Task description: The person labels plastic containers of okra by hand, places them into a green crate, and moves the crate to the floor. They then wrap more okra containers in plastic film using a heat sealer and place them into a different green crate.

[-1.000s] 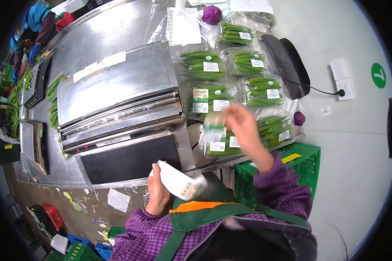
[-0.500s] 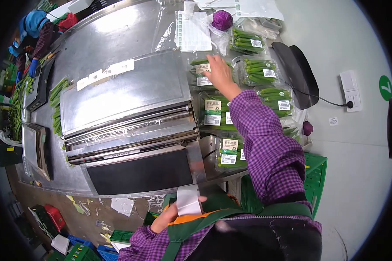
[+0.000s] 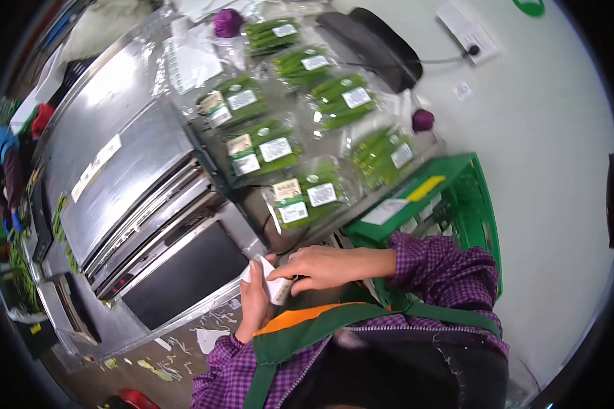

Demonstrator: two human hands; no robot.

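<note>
My left hand (image 3: 254, 300) holds a white roll of labels (image 3: 269, 281) close to my chest, below the table edge. My right hand (image 3: 317, 267) has come back to it, fingertips pinching at the roll. Several wrapped trays of green okra with white labels lie on the steel table; the nearest tray (image 3: 305, 199) sits just above my hands, with others (image 3: 262, 150) behind it.
A steel wrapping machine (image 3: 136, 198) with a black hot plate (image 3: 184, 273) stands to the left. A green crate (image 3: 450, 204) sits under the table's right end. Purple cabbage (image 3: 228, 22) and a black chair (image 3: 372, 41) lie further back. A co-worker in blue (image 3: 0, 150) is at far left.
My right hand pulled back from the far okra trays to the label roll in my left hand. My head turned, so the whole view has swung and tilted.
</note>
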